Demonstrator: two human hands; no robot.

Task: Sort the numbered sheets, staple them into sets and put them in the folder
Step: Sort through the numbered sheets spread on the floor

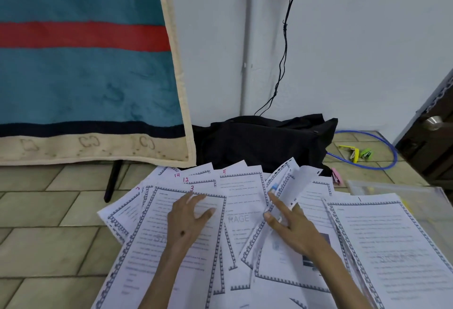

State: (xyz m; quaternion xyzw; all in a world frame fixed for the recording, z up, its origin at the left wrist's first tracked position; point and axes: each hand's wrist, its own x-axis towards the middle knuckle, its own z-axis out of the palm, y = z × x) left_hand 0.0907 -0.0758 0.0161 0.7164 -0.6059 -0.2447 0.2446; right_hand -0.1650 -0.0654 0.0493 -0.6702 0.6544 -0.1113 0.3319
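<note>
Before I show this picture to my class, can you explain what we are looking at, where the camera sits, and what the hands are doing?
There is no machine here. One camera is worn on a person's head and looks down at their two bare hands. Spread over a tiled floor are printed sheets with hand-written numbers. The left hand rests flat on the sheet marked 3. The right hand lifts the edge of a curled sheet. The sheet marked 1 lies to the right, over a clear folder. Behind them sit a black bag, a pink stapler, and yellow and green staplers.
</note>
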